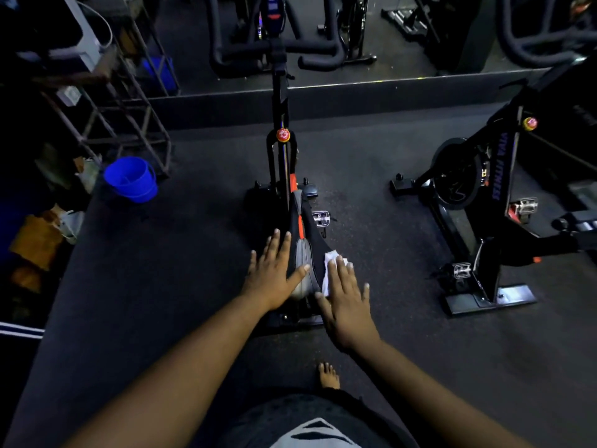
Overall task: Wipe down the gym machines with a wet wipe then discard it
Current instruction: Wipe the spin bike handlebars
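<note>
Both hands are flat on the spin bike's saddle (302, 253). The left hand (271, 273) rests on its left side, fingers spread and straight, holding nothing. The right hand (345, 299) presses a white wet wipe (329, 263) onto the right side, fingers straight. Another bike (478, 202) stands to the right, and a blue bucket (130, 179) sits on the floor off left.

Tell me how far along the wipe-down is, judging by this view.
Done: nothing here proves any surface is finished.
In hand: the right hand presses the white wet wipe flat on the saddle of the middle spin bike, while the left hand rests flat on the saddle's other side.
Left: that bike's handlebars, the second bike to the right, then discarding the wipe.
</note>
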The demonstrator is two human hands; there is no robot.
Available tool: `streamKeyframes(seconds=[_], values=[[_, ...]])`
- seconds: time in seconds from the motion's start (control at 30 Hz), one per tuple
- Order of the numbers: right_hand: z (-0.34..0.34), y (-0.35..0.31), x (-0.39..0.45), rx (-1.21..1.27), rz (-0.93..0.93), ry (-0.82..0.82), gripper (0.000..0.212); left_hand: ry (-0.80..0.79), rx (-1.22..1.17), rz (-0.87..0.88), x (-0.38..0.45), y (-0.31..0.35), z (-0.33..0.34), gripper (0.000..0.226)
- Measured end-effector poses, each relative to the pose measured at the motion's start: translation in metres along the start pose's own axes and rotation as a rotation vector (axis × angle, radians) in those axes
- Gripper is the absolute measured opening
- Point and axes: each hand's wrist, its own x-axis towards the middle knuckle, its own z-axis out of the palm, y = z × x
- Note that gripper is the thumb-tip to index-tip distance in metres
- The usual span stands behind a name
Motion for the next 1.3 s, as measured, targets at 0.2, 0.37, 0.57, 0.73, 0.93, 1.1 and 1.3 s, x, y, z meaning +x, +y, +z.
streamKeyframes(seconds=[0.2,0.37,0.57,0.73,0.93,1.1,1.3], values=[[-0.031,0.013,0.049,-0.188,-0.092,-0.148,0.112,-0.056,-0.06,0.125,-0.02,-0.017,0.001,0.084],[-0.014,-0.032,0.045,-0.265,-0.073,-0.119,0.13,-0.059,-0.05,0.159,-0.043,-0.04,0.002,0.099],[0.012,-0.044,0.03,-0.479,-0.393,-0.102,0.122,-0.081,0.081,0.184,-0.045,-0.058,-0.007,0.106],[-0.015,-0.06,0.088,-0.443,-0.186,-0.169,0.126,-0.136,0.191,0.232,-0.024,-0.066,-0.03,0.123],[-0.009,-0.065,0.102,-0.37,-0.132,-0.207,0.135,-0.174,0.165,0.277,0.009,-0.079,-0.042,0.141],[0.005,-0.053,0.067,-0.426,-0.278,-0.142,0.126,-0.205,0.238,0.388,0.024,-0.079,-0.043,0.136],[-0.012,-0.075,0.15,-0.385,-0.056,-0.139,0.141,-0.285,0.22,0.453,0.038,-0.079,-0.044,0.146]])
